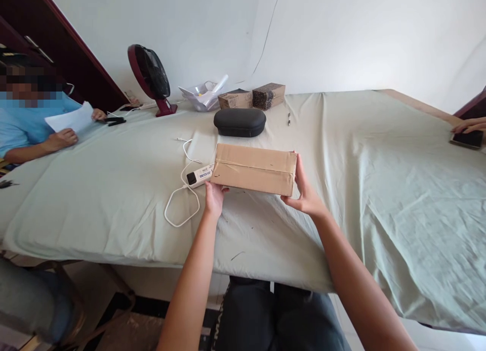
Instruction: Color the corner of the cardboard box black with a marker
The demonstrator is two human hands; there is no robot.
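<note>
Head view looks down on one flat cardboard box (253,169) lying near the front middle of a bench (360,199) draped in a pale green cloth. Two bare hands are on it. The left hand (214,198) cups the near left corner with its fingers tucked beneath, and the right hand (306,191) clasps the right end, thumb on the near edge and fingers up the side. Whether the box rests on the cloth or is raised just off it cannot be told. Just left of the box, touching its left end, lies one white power bank (200,175), with one white cable (181,205) looping from it toward the near edge. Just beyond the box sits one black oval case (239,122). Farther back, by the wall, stand two small brown boxes (269,95) side by side, with one clear plastic tray (201,95) to their left and one dark red fan (152,78) farther left still. One pen (289,119) lies to the right of the case. Two other people are at the bench. At the far left, a person in a blue shirt (23,123) holds one sheet of paper (72,119), a forearm resting on the cloth. At the right edge, another person's hand (471,124) rests beside one dark phone (466,139).
</note>
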